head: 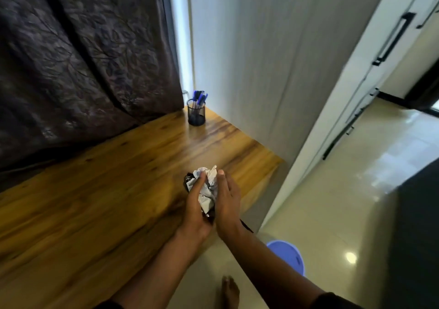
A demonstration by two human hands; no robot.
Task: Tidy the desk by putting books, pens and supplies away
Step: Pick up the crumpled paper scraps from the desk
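Wooden desk bearing pen holder

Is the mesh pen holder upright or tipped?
Upright: the pen holder stands on the desk, blue pens sticking up.

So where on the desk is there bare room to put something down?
The desk shows bare wood from the curtain on the left to the hands, and between the pen cup and the hands. Only the near right edge is crowded: both hands hold a paper wad there.
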